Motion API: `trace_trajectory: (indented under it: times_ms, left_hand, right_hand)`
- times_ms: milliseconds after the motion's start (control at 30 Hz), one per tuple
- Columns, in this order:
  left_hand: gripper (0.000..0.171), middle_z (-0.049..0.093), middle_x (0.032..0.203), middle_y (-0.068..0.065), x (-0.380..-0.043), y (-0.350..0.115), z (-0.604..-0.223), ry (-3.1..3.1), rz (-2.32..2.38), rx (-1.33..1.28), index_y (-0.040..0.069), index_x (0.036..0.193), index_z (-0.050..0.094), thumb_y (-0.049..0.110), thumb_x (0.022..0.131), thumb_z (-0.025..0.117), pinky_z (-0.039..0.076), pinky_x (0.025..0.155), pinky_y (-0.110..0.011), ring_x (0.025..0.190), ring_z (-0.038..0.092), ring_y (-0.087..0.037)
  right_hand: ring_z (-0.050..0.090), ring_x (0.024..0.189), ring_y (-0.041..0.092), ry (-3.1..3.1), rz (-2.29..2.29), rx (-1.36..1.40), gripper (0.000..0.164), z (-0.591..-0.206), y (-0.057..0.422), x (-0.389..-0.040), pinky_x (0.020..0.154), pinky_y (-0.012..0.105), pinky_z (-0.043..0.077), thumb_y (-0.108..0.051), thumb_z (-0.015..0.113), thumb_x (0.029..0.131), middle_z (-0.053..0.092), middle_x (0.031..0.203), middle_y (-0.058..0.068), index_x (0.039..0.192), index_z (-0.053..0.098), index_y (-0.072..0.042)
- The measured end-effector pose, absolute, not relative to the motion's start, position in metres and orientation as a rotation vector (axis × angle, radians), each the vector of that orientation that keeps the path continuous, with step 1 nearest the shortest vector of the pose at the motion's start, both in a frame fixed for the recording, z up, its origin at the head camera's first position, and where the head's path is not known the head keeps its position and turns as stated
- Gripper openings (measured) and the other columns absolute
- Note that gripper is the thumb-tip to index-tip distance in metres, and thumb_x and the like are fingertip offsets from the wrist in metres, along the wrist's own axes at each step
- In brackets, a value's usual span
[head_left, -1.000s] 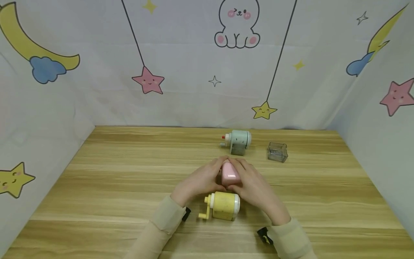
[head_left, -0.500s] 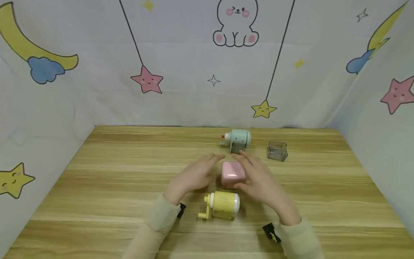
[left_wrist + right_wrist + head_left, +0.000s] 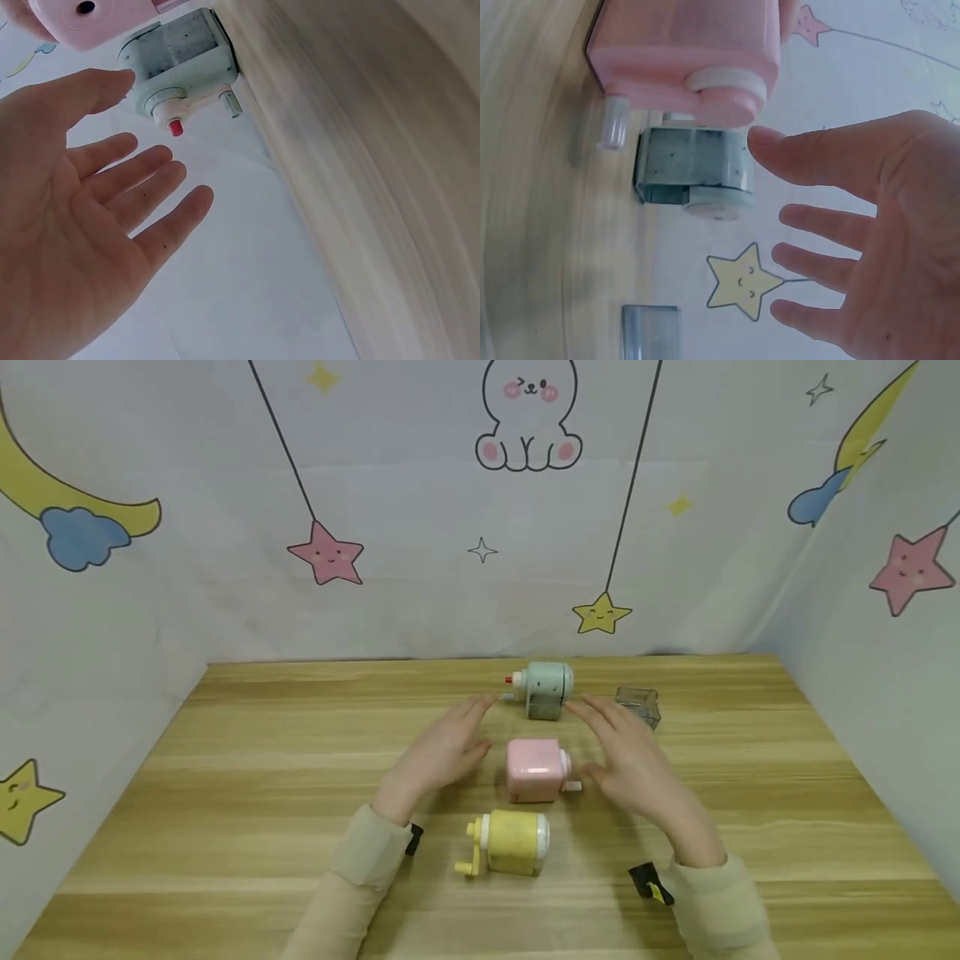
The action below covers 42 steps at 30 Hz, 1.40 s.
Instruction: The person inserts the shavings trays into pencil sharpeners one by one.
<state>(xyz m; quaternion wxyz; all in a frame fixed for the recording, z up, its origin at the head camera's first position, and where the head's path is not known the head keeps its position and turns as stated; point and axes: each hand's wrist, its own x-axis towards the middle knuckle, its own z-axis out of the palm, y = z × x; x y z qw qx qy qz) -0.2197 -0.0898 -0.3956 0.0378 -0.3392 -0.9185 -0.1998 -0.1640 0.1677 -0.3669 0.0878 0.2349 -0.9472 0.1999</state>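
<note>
A pink crank pencil sharpener (image 3: 534, 770) stands on the table between the two hands, its crank with a pale handle toward the right. The left hand (image 3: 442, 750) hovers to its left, fingers extended and apart from it. On the other side, the right hand (image 3: 637, 760) is held off the sharpener with spread fingers, holding nothing. Nearer the person stands a yellow crank sharpener (image 3: 513, 843), crank to the left. Behind the pink one is a light green crank sharpener (image 3: 547, 689) with a red tip; it also shows in the left wrist view beyond the left palm (image 3: 67, 247).
A clear grey plastic box (image 3: 637, 703), partly behind the right hand, sits at the back right of the wooden table (image 3: 262, 793). Printed fabric walls (image 3: 412, 610) border the table at the back and sides. Black straps (image 3: 651, 883) hang by the wrists.
Both hands have let go of the pink sharpener and drawn apart, left hand leftward, right hand rightward. The pink sharpener has turned, bringing its crank into view on the right.
</note>
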Motion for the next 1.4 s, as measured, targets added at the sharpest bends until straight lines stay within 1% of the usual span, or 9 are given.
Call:
trace_trajectory:
  times_ms: [133,333,600,733,800,967,1067,1167,1400]
  left_hand:
    - [0.066,0.035,0.14,-0.019,-0.226,-0.09,-0.396,-2.803,-0.593,-1.039,0.003,0.14,0.025,0.019,0.085,0.059,0.031,0.105,-0.043,0.125,0.031,-0.027]
    - [0.07,0.031,0.143,-0.019,-0.233,-0.089,-0.399,-2.787,-0.599,-1.038,0.005,0.142,0.021,0.025,0.086,0.058,0.031,0.105,-0.044,0.127,0.028,-0.026]
    - [0.077,0.025,0.146,-0.016,-0.24,-0.086,-0.401,-2.809,-0.664,-1.059,0.012,0.144,0.013,0.028,0.085,0.06,0.028,0.106,-0.044,0.129,0.024,-0.025]
    - [0.079,0.023,0.147,-0.016,-0.244,-0.082,-0.401,-2.807,-0.676,-1.075,0.01,0.144,0.011,0.03,0.085,0.06,0.026,0.107,-0.044,0.129,0.022,-0.024]
    - [0.08,0.021,0.148,-0.015,-0.246,-0.079,-0.4,-2.806,-0.681,-1.083,0.01,0.144,0.011,0.03,0.085,0.06,0.025,0.108,-0.045,0.13,0.02,-0.025]
    - [0.083,0.017,0.15,-0.011,-0.254,-0.069,-0.398,-2.796,-0.711,-1.098,0.015,0.145,0.007,0.031,0.084,0.06,0.023,0.108,-0.043,0.13,0.019,-0.023]
    - [0.085,0.014,0.151,-0.008,-0.259,-0.063,-0.397,-2.791,-0.726,-1.097,0.019,0.145,0.004,0.033,0.084,0.06,0.024,0.108,-0.043,0.13,0.019,-0.022]
    - [0.086,0.01,0.151,-0.007,-0.265,-0.059,-0.396,-2.794,-0.742,-1.1,0.019,0.145,0.003,0.036,0.083,0.06,0.026,0.107,-0.046,0.131,0.018,-0.023]
    - [0.091,0.013,0.151,-0.008,-0.278,-0.048,-0.392,-2.805,-0.765,-1.108,0.019,0.145,0.004,0.043,0.08,0.062,0.025,0.107,-0.047,0.131,0.016,-0.021]
  right_hand:
    - [0.024,0.125,0.038,-2.829,0.56,0.665,0.085,-0.37,0.175,-0.17,0.102,0.065,0.021,-0.014,0.076,0.065,0.034,0.139,0.022,0.138,0.033,-0.013]
    - [0.018,0.127,0.04,-2.842,0.542,0.601,0.085,-0.377,0.187,-0.178,0.102,0.068,0.014,-0.024,0.078,0.066,0.032,0.14,0.023,0.137,0.034,-0.014]
    - [0.017,0.124,0.049,-2.861,0.589,0.526,0.089,-0.39,0.205,-0.183,0.102,0.067,0.015,-0.024,0.08,0.063,0.028,0.14,0.028,0.137,0.033,-0.008]
    - [0.014,0.124,0.051,-2.925,0.669,0.459,0.092,-0.397,0.212,-0.185,0.099,0.071,0.016,-0.021,0.078,0.065,0.018,0.143,0.03,0.14,0.026,-0.009]
    - [0.013,0.123,0.053,-2.955,0.717,0.417,0.094,-0.399,0.215,-0.187,0.095,0.074,0.02,-0.021,0.077,0.067,0.012,0.145,0.031,0.142,0.021,-0.012]
    - [0.01,0.12,0.058,-2.964,0.805,0.343,0.098,-0.4,0.227,-0.196,0.089,0.078,0.021,-0.02,0.075,0.07,0.002,0.144,0.035,0.144,0.012,-0.014]
    - [0.01,0.119,0.06,-2.943,0.823,0.322,0.097,-0.4,0.235,-0.201,0.09,0.078,0.019,-0.018,0.075,0.07,0.003,0.141,0.04,0.143,0.012,-0.009]
    - [0.014,0.117,0.061,-2.945,0.82,0.281,0.097,-0.399,0.241,-0.206,0.089,0.078,0.02,-0.017,0.075,0.07,0.006,0.138,0.043,0.143,0.011,-0.007]
    - [0.023,0.116,0.056,-2.958,0.829,0.216,0.095,-0.404,0.249,-0.214,0.092,0.072,0.027,-0.015,0.073,0.071,0.018,0.136,0.041,0.143,0.012,-0.005]
